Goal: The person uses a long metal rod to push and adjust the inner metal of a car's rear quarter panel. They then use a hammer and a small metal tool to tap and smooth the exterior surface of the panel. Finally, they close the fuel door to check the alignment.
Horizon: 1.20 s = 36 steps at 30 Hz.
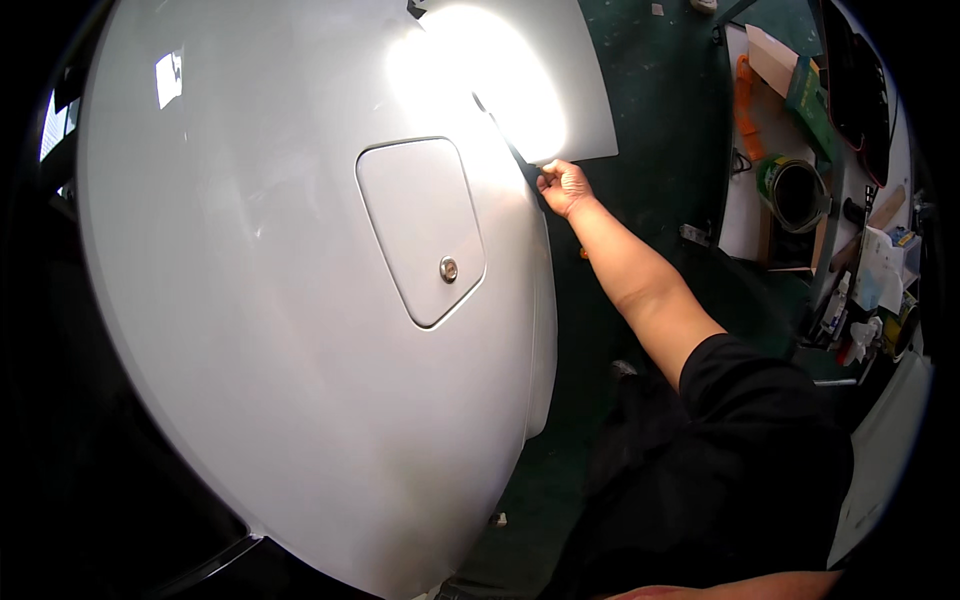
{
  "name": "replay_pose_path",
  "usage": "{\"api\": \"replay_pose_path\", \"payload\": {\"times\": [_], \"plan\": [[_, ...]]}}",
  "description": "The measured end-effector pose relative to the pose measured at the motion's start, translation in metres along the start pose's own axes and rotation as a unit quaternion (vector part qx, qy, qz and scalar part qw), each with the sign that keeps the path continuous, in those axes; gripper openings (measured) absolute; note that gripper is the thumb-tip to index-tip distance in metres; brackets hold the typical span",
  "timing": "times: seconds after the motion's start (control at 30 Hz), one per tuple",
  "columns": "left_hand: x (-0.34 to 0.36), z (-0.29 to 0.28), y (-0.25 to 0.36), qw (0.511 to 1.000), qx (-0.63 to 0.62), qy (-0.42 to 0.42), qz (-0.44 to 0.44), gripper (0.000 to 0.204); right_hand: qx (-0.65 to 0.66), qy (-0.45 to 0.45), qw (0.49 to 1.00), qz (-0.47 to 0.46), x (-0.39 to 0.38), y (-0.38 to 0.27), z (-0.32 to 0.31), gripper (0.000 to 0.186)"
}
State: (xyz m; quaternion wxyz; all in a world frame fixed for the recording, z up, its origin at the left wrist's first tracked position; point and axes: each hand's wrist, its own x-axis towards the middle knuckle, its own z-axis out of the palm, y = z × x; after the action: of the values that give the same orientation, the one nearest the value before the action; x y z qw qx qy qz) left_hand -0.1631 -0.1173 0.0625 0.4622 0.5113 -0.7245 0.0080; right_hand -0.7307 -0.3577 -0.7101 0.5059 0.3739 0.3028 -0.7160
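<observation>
My right arm in a black sleeve reaches across to the side of a white car body (300, 330). At the lower corner of an open white panel (580, 90), my right hand (563, 187) has its fingers curled and pressed together. It touches the edge beside a dark gap (515, 150); what the fingers grip, if anything, is hidden. Left of the hand, a closed fuel flap (415, 215) with a round metal lock (449, 269) sits flush in the body. Bare skin of my other arm (740, 586) shows at the bottom edge, but my left hand is out of the picture.
A bright light glares off the panel and body. To the right stands a cluttered workbench (740, 225) with an open tin (795, 195), an orange strip (745, 95), a green box (808, 105) and a small bottle (837, 300). Dark green floor (655, 120) lies between.
</observation>
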Motion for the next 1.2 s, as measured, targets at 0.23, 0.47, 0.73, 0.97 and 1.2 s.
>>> {"api": "replay_pose_path", "payload": {"times": [0.23, 0.47, 0.73, 0.97, 1.2], "plan": [[0.023, 0.106, 0.059, 0.997, 0.070, 0.006, -0.023, 0.032, 0.020, -0.032, 0.999, 0.001, -0.004, -0.005, -0.001, 0.011], [0.031, 0.134, 0.074, 0.997, 0.057, -0.004, -0.042, 0.027, 0.024, -0.025, 0.999, -0.004, -0.008, 0.000, 0.005, 0.013], [0.040, 0.147, 0.081, 0.994, 0.075, -0.078, -0.031, 0.028, 0.007, -0.023, 1.000, -0.016, -0.007, -0.002, 0.004, 0.014], [0.038, 0.157, 0.075, 0.998, 0.012, -0.045, -0.034, 0.024, -0.211, 0.030, 0.977, -0.007, -0.062, 0.008, -0.077, 0.019], [0.035, 0.161, 0.066, 0.994, -0.107, -0.019, -0.009, 0.025, -0.964, -0.149, 0.199, -0.091, -0.187, -0.013, -0.318, 0.018]]}}
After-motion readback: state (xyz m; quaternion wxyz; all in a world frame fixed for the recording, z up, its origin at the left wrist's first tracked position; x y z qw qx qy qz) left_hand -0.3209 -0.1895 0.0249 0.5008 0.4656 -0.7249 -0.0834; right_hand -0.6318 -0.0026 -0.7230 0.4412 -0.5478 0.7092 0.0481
